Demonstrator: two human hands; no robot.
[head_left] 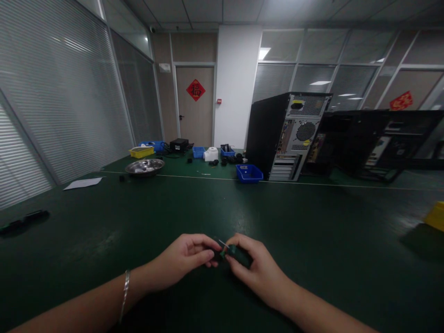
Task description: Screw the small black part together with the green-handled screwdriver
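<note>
My right hand (258, 266) is closed around the dark green handle of a screwdriver (239, 254), low in the middle of the head view. Its thin metal shaft points up and to the left, toward my other hand. My left hand (187, 259) has thumb and fingers pinched together close to that shaft. Something small and dark shows between those fingertips, too dim and covered to name. A bit of brighter green shows where the two hands nearly meet. Both hands are just over the green tabletop (166, 217).
A black computer tower (270, 134) stands back right, with an opened case (388, 138) beside it. Near them is a blue bin (249, 174). A metal bowl (144, 167), paper (83, 183) and a dark tool (24, 221) lie left. A yellow bin (435, 216) sits far right.
</note>
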